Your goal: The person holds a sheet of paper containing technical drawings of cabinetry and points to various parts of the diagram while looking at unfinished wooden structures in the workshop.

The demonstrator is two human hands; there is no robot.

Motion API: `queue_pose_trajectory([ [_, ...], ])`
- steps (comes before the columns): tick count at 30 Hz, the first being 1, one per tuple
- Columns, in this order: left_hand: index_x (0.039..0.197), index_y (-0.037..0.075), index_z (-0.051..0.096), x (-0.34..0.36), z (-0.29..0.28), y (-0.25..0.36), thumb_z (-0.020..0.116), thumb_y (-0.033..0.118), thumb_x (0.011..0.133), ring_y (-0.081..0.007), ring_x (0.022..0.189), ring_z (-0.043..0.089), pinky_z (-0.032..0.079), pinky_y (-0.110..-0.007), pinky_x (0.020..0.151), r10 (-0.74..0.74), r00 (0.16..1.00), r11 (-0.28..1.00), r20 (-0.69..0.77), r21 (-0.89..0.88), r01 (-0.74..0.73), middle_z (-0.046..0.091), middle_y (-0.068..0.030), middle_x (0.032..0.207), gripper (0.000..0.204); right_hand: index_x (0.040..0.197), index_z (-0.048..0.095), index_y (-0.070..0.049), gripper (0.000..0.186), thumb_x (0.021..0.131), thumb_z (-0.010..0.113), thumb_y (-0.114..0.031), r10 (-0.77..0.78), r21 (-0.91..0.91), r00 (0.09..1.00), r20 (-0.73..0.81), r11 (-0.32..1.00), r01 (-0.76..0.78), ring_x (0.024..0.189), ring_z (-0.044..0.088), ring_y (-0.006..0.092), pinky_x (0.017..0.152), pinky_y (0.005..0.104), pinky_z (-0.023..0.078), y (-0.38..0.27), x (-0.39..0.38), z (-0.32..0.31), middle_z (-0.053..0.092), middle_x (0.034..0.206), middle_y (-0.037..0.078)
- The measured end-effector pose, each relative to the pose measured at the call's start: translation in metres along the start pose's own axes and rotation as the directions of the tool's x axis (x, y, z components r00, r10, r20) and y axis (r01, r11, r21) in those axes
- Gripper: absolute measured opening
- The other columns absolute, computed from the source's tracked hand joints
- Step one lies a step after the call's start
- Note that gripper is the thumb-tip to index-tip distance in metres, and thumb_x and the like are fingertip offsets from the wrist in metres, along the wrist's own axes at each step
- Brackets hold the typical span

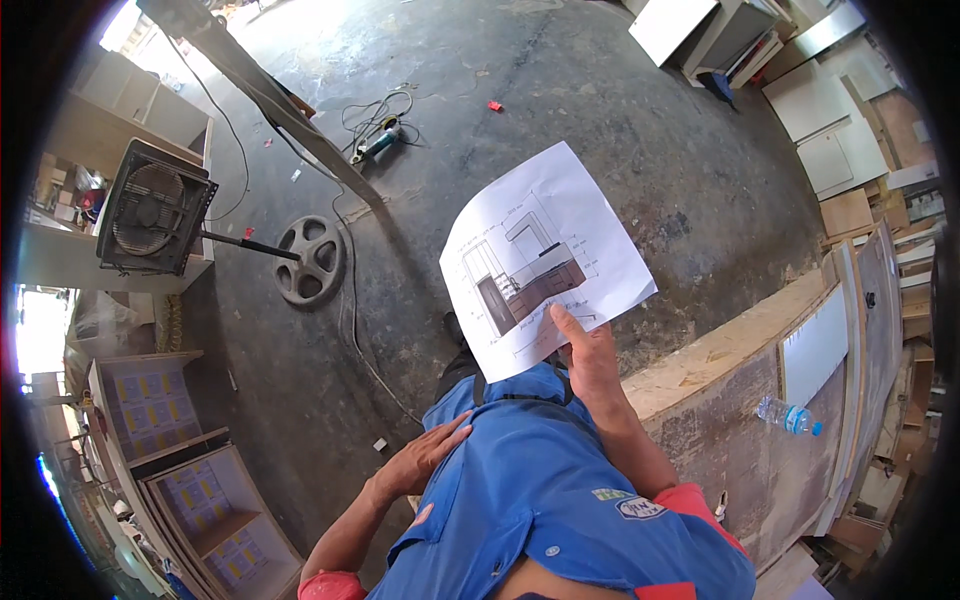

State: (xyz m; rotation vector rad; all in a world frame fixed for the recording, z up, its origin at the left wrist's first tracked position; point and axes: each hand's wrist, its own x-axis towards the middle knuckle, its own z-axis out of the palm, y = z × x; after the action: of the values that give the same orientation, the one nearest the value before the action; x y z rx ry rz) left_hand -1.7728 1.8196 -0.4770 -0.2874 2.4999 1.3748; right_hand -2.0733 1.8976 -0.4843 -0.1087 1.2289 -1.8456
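A white sheet of paper (600, 230) with a dimensioned drawing of a kitchen cabinet is held up in front of me. My right hand (592, 358) grips its lower edge, the thumb lying on top near the drawing and the other fingers hidden behind. The sheet curls a little at its left side. Against the side of my blue shirt (480, 450) rests my left hand (428, 455), its fingers stretched out flat and nothing in it.
A square black fan (150, 207) on a round spoked base (309, 262) stands at left. Beyond it rises a slanted post (290, 115), with a green power tool (380, 142) and cable on the floor. Open cabinets (190, 470) line the lower left; a bottle (790, 416) lies on the right-hand bench.
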Motion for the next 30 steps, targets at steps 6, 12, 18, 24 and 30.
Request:
queue_pose_trajectory([
  [6,0.148,0.011,0.023,0.0011,-0.001,0.005,0.071,0.014,0.076,-0.0346,0.135,0.037,0.034,-0.043,0.11,-0.012,0.999,0.999,-0.03,0.039,0.013,0.022,-0.0186,0.154,0.087,0.122,0.055,0.001,0.036,0.091,0.063,-0.014,0.035,-0.001,0.999,-0.023,0.999,-0.035,0.106,0.056,0.0144,0.091,0.028,0.044,-0.0004,0.0003,-0.0001,0.061,0.115,0.008],
  [12,0.151,0.013,0.014,-0.0007,0.0007,-0.0022,0.072,0.019,0.075,-0.0368,0.138,0.031,0.03,-0.045,0.112,-0.002,1.0,1.0,0.008,0.028,0.001,0.021,-0.0227,0.153,0.096,0.121,0.055,0.0,0.035,0.091,0.064,-0.015,0.0,0.003,1.0,-0.007,1.0,0.0,0.103,0.057,0.0144,0.09,0.0278,0.045,0.0041,0.0025,-0.0025,0.061,0.113,0.007],
  [18,0.151,0.012,0.015,-0.0006,0.0,-0.0022,0.07,0.017,0.076,-0.0374,0.138,0.031,0.029,-0.045,0.112,0.024,1.0,1.0,-0.003,0.02,-0.024,0.02,-0.0233,0.154,0.093,0.121,0.056,-0.001,0.034,0.091,0.064,-0.014,0.014,0.028,1.0,-0.004,1.0,-0.014,0.103,0.056,0.014,0.09,0.0282,0.045,0.0059,0.0029,-0.0027,0.061,0.112,0.006],
  [24,0.151,0.012,0.015,-0.0001,0.0001,-0.0015,0.07,0.017,0.076,-0.0375,0.138,0.031,0.03,-0.045,0.112,0.009,1.0,1.0,0.006,0.01,-0.009,0.019,-0.0235,0.154,0.093,0.12,0.056,-0.002,0.032,0.091,0.064,-0.013,-0.005,0.03,1.0,-0.001,1.0,0.005,0.103,0.056,0.0137,0.09,0.028,0.044,0.0041,0.0026,-0.0016,0.061,0.111,0.005],
  [30,0.148,0.013,0.023,0.0007,0.0008,0.0019,0.071,0.013,0.076,-0.0341,0.137,0.035,0.033,-0.042,0.111,0.004,0.999,1.0,-0.037,0.007,-0.004,0.022,-0.0179,0.154,0.087,0.12,0.056,-0.002,0.032,0.091,0.064,-0.011,0.023,0.055,1.0,0.002,0.998,-0.023,0.102,0.056,0.0131,0.089,0.0273,0.045,0.0027,0.002,-0.0023,0.061,0.111,0.005],
])
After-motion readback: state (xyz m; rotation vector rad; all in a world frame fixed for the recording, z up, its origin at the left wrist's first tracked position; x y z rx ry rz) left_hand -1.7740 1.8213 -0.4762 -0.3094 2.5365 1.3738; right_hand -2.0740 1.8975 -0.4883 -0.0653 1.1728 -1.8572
